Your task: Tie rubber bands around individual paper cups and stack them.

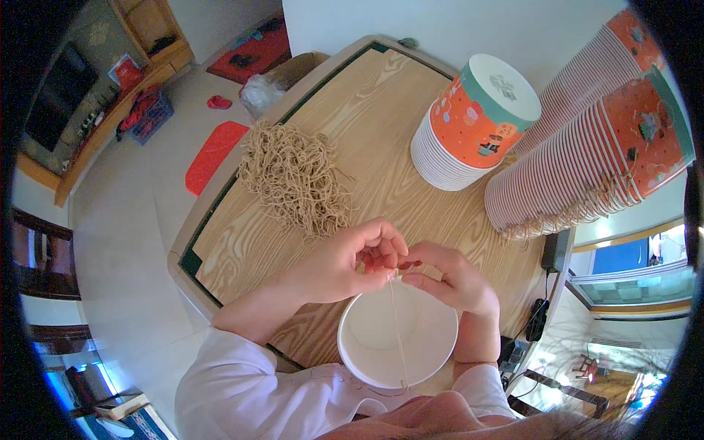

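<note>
A white paper bucket (pixel 359 323) is before me, its mouth facing up. Over its far rim my left hand (pixel 350 262) and my right hand (pixel 456 280) meet, fingertips pinched close together. Between them is the end of a thin pale cord (pixel 397 319), which runs down across the bucket's mouth to the near rim. My left fingers are curled in and closed on the cord. The right thumb and forefinger pinch at the same spot, where the fingertips partly hide the cord. Beyond my left hand lies a tangled heap of tan cords (pixel 293 176).
A short stack of upside-down orange and green paper buckets (pixel 477 117) stands at the far right of the wooden table (pixel 367 95). Two long stacks lean beside it; the nearer bucket stack (pixel 565 176) has loose cords along its rims. A black power adapter (pixel 539 320) sits by the right edge.
</note>
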Demonstrator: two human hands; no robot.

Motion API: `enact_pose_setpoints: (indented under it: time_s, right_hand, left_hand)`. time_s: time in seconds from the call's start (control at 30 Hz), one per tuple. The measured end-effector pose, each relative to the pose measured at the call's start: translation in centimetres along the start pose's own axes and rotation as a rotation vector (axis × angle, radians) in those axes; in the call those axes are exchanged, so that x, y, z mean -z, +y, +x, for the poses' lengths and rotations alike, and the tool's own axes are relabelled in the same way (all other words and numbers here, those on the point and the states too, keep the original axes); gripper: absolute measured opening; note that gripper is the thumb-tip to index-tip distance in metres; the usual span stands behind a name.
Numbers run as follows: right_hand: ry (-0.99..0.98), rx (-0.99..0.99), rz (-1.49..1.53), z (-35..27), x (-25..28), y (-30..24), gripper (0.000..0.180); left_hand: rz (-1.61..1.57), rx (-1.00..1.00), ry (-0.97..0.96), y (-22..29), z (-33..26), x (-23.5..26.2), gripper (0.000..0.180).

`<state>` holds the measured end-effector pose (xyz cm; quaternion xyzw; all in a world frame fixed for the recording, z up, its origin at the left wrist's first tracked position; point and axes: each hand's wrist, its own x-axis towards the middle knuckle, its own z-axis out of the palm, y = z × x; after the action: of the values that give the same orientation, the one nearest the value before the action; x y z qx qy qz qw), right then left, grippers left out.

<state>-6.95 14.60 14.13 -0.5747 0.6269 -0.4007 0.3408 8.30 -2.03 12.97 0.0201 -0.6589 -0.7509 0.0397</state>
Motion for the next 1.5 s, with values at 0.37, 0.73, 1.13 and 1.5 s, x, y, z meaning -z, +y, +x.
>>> enact_pose_setpoints:
  time_s: [0.37,0.73,1.13,1.5]
  right_hand:
    - [-0.236,0.101,0.161,1.8,0.8,5.4,0.027]
    - [-0.22,-0.086,0.102,1.8,0.8,4.1,0.012]
    - [0.015,-0.075,-0.202,1.0,0.3,2.9,0.012]
    - [0.154,-0.1,-0.353,0.1,0.5,2.2,0.011]
  left_hand:
    - [0.38,-0.127,-0.036,0.4,-1.9,0.6,0.009]
    - [0.5,-0.042,0.049,0.0,-2.3,0.2,0.011]
    - [0.646,-0.065,-0.055,0.1,-2.3,0.4,0.005]
    - [0.831,-0.015,-0.098,0.0,-2.3,0.6,0.016]
